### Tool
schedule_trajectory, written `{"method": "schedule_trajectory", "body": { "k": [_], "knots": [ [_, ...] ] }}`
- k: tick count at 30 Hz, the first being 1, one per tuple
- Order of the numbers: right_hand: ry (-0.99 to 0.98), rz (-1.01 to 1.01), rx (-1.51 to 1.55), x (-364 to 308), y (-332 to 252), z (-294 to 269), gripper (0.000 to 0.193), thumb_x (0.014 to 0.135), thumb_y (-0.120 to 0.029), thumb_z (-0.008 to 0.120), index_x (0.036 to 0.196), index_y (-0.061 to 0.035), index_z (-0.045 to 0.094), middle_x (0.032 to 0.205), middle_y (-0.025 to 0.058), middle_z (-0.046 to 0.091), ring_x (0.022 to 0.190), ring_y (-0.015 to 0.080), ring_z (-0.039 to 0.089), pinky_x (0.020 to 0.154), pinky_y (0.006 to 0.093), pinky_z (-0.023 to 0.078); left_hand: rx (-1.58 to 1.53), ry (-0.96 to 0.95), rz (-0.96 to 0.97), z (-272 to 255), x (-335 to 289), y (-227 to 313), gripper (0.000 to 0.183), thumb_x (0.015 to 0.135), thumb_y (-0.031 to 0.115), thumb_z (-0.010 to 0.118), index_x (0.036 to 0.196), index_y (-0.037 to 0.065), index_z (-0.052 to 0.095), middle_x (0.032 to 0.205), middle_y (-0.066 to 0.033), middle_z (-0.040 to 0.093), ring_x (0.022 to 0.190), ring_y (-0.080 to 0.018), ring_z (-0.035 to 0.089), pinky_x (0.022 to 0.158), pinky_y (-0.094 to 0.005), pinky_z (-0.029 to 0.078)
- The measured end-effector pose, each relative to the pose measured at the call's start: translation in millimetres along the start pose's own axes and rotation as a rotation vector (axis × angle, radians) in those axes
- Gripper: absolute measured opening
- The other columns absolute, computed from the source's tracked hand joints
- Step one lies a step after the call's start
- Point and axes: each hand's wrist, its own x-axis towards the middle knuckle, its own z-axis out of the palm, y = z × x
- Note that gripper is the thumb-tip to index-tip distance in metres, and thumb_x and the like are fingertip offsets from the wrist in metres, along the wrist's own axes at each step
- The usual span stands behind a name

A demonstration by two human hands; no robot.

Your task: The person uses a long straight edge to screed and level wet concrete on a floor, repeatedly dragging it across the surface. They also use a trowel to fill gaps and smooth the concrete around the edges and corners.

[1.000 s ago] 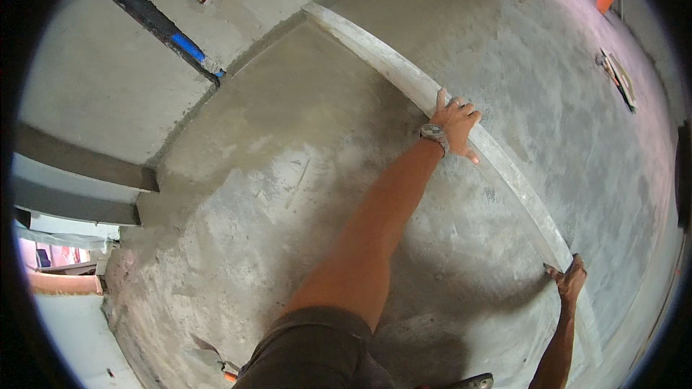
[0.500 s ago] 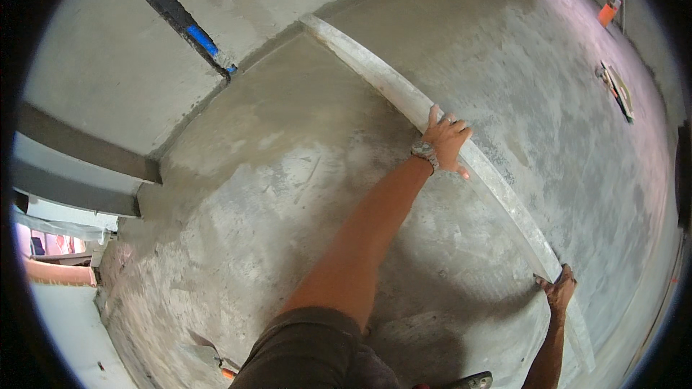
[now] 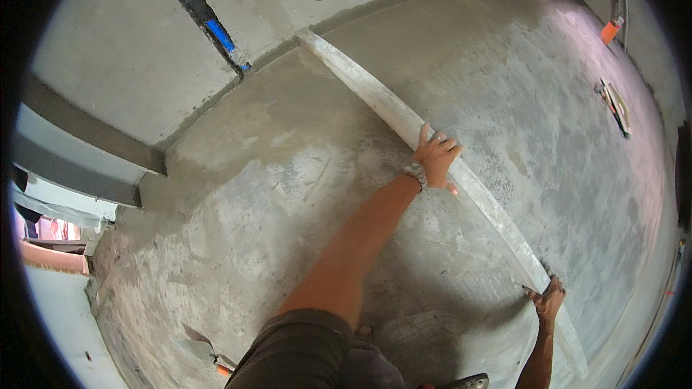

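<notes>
One left hand (image 3: 437,160) spread over the long bar (image 3: 378,99), right hand (image 3: 548,301) gripping its near part; bar lies across the floor (image 3: 504,94), just shifted left, leaving more floor rightward.

Long bar (image 3: 504,223) now nearer the black strip (image 3: 193,1)

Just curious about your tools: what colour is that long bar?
The long bar is pale grey, best seen in the head view.
</notes>
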Motion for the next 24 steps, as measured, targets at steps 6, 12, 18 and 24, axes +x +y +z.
{"method": "schedule_trajectory", "body": {
  "k": [6,12,18,24],
  "knots": [
    [0.134,-0.108,0.051,-7,2,11,0.101,0.055,-0.089,0.055,0.099,0.0023,0.05,0.085,0.0161,0.054,0.086,0.0363,0.053,0.08,0.0465,0.037,-0.005,-0.022,-0.013,-1,-7,-1,0.092,0.054,0.069,0.075,0.124,0.013,0.054,0.124,-0.0058,0.052,0.125,-0.0288,0.041,0.11,-0.0633,0.01],
    [0.122,-0.12,0.062,-16,-2,10,0.1,0.057,-0.085,0.058,0.102,0.0029,0.051,0.088,0.0164,0.056,0.088,0.0365,0.053,0.08,0.048,0.037,0.004,-0.038,-0.027,-4,-22,0,0.094,0.053,0.07,0.075,0.123,0.012,0.055,0.125,-0.0074,0.052,0.126,-0.0296,0.04,0.109,-0.0641,0.009],
    [0.096,-0.11,0.031,-25,-7,13,0.096,0.057,-0.08,0.062,0.103,0.003,0.051,0.089,0.019,0.057,0.089,0.038,0.053,0.081,0.0485,0.037,-0.011,0.029,-0.021,2,-39,-5,0.096,0.051,0.071,0.075,0.123,0.011,0.055,0.124,-0.0088,0.052,0.124,-0.0314,0.042,0.109,-0.065,0.009],
    [0.122,-0.13,-0.006,-30,3,27,0.091,0.057,-0.073,0.066,0.103,0.0027,0.052,0.089,0.0201,0.056,0.087,0.0393,0.053,0.082,0.0482,0.036,-0.016,0.042,-0.04,-4,-54,-6,0.096,0.05,0.068,0.078,0.123,0.011,0.055,0.122,-0.0078,0.053,0.123,-0.031,0.043,0.108,-0.0657,0.01]
  ]
}}
